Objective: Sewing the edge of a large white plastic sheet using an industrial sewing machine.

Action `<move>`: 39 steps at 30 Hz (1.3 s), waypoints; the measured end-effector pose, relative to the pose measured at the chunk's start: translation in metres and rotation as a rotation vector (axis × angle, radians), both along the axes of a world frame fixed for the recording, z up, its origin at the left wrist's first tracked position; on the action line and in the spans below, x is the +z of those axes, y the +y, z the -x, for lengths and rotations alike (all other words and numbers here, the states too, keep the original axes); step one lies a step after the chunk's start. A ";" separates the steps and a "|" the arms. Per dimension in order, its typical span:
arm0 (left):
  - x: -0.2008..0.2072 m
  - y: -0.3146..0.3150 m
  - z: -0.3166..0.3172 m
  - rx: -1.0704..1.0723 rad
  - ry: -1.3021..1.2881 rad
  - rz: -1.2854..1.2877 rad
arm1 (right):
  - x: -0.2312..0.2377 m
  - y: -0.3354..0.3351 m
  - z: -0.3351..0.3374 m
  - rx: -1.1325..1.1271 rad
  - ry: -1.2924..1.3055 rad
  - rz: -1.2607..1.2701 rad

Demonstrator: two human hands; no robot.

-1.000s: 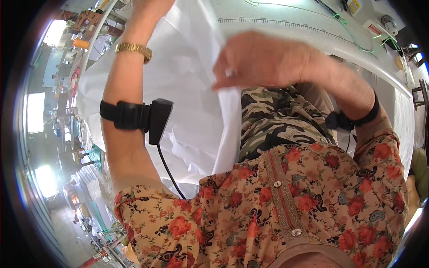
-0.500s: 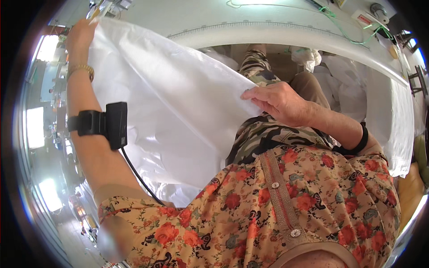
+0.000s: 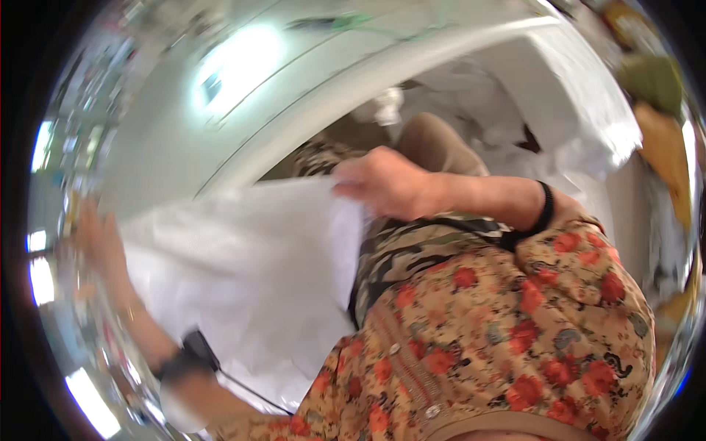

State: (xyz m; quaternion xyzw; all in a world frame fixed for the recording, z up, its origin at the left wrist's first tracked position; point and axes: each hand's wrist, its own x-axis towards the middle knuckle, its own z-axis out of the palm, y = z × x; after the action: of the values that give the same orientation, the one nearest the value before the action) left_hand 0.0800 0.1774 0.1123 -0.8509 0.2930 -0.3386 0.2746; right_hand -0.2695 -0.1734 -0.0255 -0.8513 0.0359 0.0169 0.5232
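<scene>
A large white sheet (image 3: 243, 250), glossy and woven-looking, hangs across the space to the left of my lap. My right hand (image 3: 386, 184) is closed on its upper right corner, thumb and fingers pinched together above my thigh. Out at the far left, my left hand (image 3: 101, 239) is beside the sheet's other upper end. Motion smears its fingers, so whether they grip the sheet does not show. A black strap with a small box (image 3: 193, 356) and cable is on my left forearm.
Ahead stands a pale table (image 3: 294, 95) with a rounded front edge and a bright light reflection. Green string (image 3: 353, 22) lies on it. More white sheeting (image 3: 588, 88) drapes at the right, beside an olive bundle (image 3: 651, 84). Crumpled white material lies under the table.
The view has swung to the right and blurred. Both hands appear farther left in the picture, the left one also lower. The sheet's upper edge has become more level.
</scene>
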 end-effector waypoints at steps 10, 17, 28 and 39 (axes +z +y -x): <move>-0.049 -0.199 0.275 -0.632 1.344 0.170 | 0.006 -0.006 0.033 0.010 -0.511 0.225; -0.074 -0.182 0.272 -0.642 1.500 0.327 | -0.108 -0.072 0.096 -0.190 -0.150 0.397; -0.091 -0.188 0.248 -0.482 1.628 0.356 | -0.233 -0.153 0.381 -0.768 1.341 1.191; -0.103 -0.183 0.239 -0.468 1.690 0.312 | -0.183 -0.169 0.456 -0.890 1.267 1.103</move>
State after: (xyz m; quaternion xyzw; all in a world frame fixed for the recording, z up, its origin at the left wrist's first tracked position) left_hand -0.1592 -0.0058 0.0095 -0.7623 0.5147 0.3189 -0.2285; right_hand -0.7252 -0.3422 -0.2086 -0.7190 0.6368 0.2555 -0.1108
